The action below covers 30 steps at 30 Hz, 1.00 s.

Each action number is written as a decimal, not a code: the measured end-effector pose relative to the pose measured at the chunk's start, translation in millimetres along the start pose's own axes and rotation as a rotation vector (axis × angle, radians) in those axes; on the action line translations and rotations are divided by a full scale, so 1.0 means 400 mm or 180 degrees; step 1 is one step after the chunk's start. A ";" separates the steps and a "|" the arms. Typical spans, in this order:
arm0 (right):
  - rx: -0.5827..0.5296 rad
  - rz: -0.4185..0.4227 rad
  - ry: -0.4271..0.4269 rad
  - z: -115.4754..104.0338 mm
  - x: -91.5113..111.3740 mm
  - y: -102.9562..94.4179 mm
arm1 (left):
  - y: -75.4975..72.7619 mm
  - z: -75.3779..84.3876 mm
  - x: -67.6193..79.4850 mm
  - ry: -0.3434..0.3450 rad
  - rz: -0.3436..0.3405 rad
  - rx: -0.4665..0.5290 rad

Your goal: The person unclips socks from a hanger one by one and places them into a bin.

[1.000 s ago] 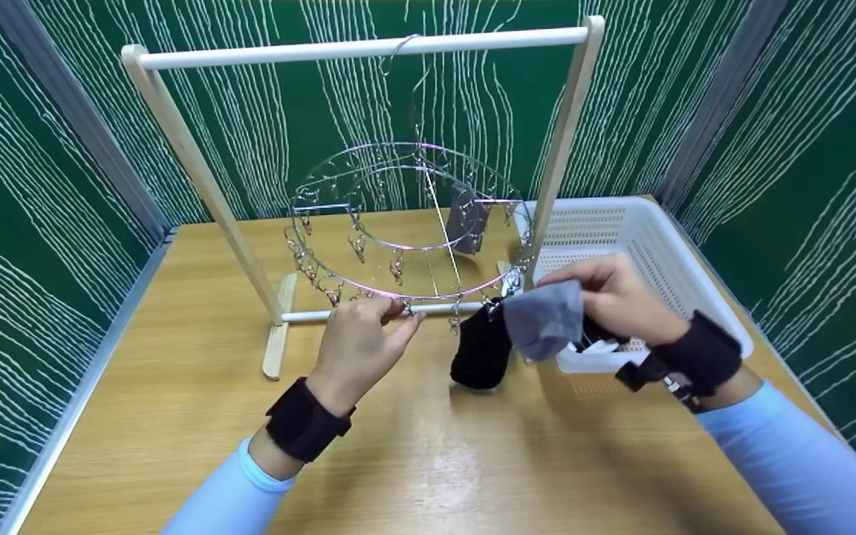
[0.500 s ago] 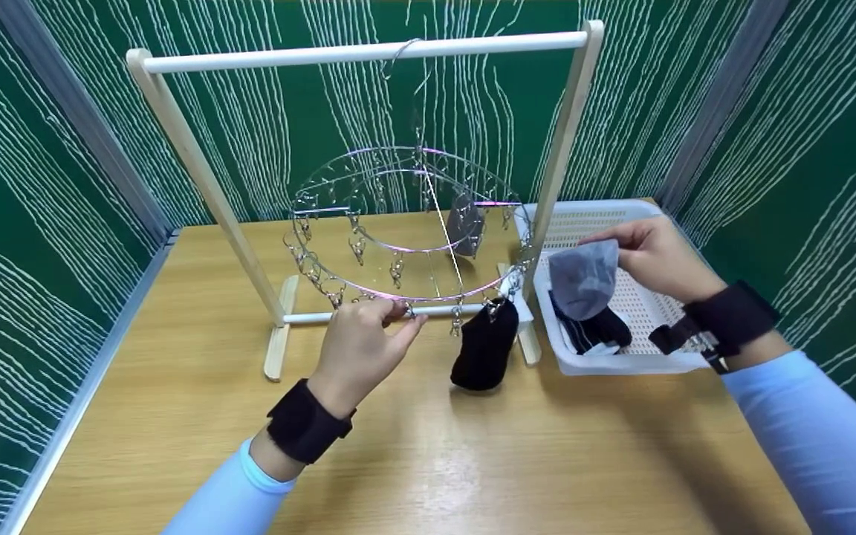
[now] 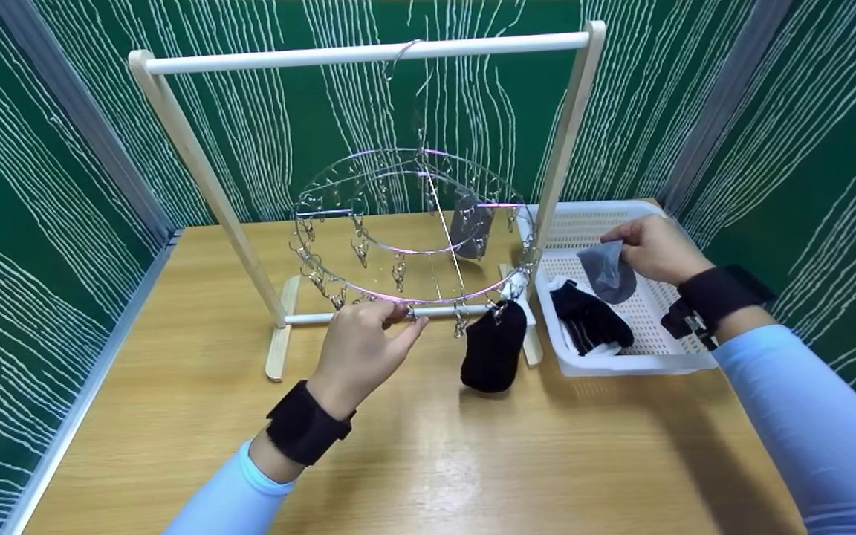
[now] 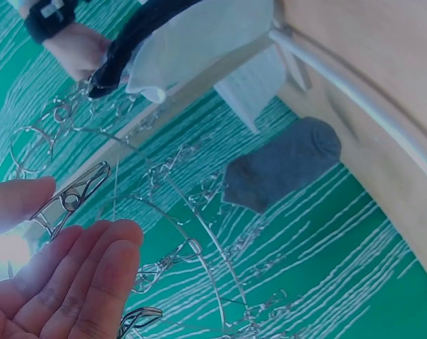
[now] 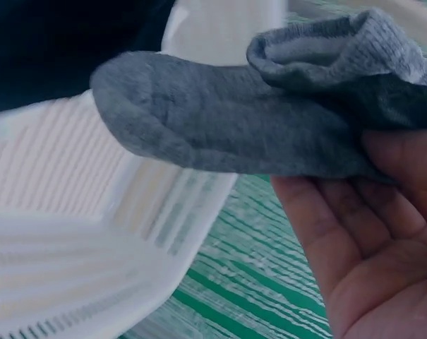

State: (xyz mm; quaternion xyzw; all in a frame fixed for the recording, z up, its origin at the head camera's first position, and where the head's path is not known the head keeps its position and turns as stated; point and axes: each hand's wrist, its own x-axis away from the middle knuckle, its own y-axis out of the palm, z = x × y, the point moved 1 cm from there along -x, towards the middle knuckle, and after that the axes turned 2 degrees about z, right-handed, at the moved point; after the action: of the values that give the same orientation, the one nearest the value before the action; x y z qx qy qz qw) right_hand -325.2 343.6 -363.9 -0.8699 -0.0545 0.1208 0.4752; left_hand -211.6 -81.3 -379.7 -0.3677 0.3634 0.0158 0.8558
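Note:
In the head view my left hand (image 3: 365,349) is at the front of the round metal sock hanger (image 3: 428,300). Between its thumb and fingers it pinches a metal clip (image 4: 72,199), seen close up in the left wrist view. My right hand (image 3: 658,249) holds a grey sock (image 3: 610,275) by one end, over the white basket (image 3: 636,362). Its toe sticks out from my fingers in the right wrist view. A black sock (image 3: 495,349) hangs from the hanger's front right. Another grey sock (image 4: 284,164) hangs towards the back.
The hanger hooks onto the white bar (image 3: 368,53) of a wooden stand (image 3: 198,171). Several other clips dangle around its rings. Black and white socks (image 3: 591,319) lie in the basket, beside the stand's right foot. Green walls with white streaks enclose the table (image 3: 368,461).
My right hand has carried the grey sock rightward from beside the hanger to over the basket. My left hand keeps its place at the clip. The hanging black sock has swung slightly right.

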 end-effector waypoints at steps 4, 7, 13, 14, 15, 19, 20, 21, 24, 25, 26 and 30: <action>0.0349 0.0126 -0.0170 0.027 -0.020 0.026 | 0.000 0.000 0.001 0.0015 0.0013 -0.0001; 0.0590 0.0175 -0.0303 0.047 -0.037 0.052 | 0.000 -0.001 0.002 0.0039 0.0040 -0.0013; 0.0938 -0.0245 -0.0224 0.064 -0.052 0.097 | 0.003 -0.004 0.004 0.0041 0.0041 -0.0041; 0.0949 -0.0351 -0.0191 0.064 -0.053 0.104 | 0.003 -0.005 0.005 0.0038 0.0039 -0.0047; 0.0970 -0.0448 -0.0162 0.063 -0.054 0.111 | 0.003 -0.005 0.005 0.0040 0.0036 -0.0047; 0.0936 -0.0753 -0.0101 0.059 -0.055 0.138 | 0.001 -0.004 0.004 0.0033 0.0032 -0.0033; 0.0922 -0.0817 -0.0087 0.059 -0.055 0.144 | 0.000 -0.004 0.003 0.0032 0.0027 -0.0030; 0.0885 -0.0883 -0.0049 0.060 -0.054 0.149 | 0.000 -0.004 0.002 0.0033 0.0023 -0.0026; 0.0770 -0.1082 0.0027 0.066 -0.052 0.165 | -0.002 -0.003 0.001 0.0035 0.0017 -0.0043; 0.0727 -0.1140 0.0062 0.069 -0.051 0.170 | -0.002 -0.003 0.001 0.0036 0.0016 -0.0053; 0.0681 -0.1191 0.0084 0.071 -0.050 0.174 | -0.002 -0.004 0.001 0.0038 0.0014 -0.0063; 0.0630 -0.1255 0.0089 0.071 -0.048 0.179 | -0.001 -0.006 0.001 0.0040 0.0007 -0.0056</action>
State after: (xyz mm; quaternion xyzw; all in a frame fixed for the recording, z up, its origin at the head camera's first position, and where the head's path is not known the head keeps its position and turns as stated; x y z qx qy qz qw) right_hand -352.6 323.8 -435.6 -0.7931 -0.2047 0.0182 0.5734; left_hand -212.6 -83.3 -380.6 -0.3749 0.3690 0.0177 0.8503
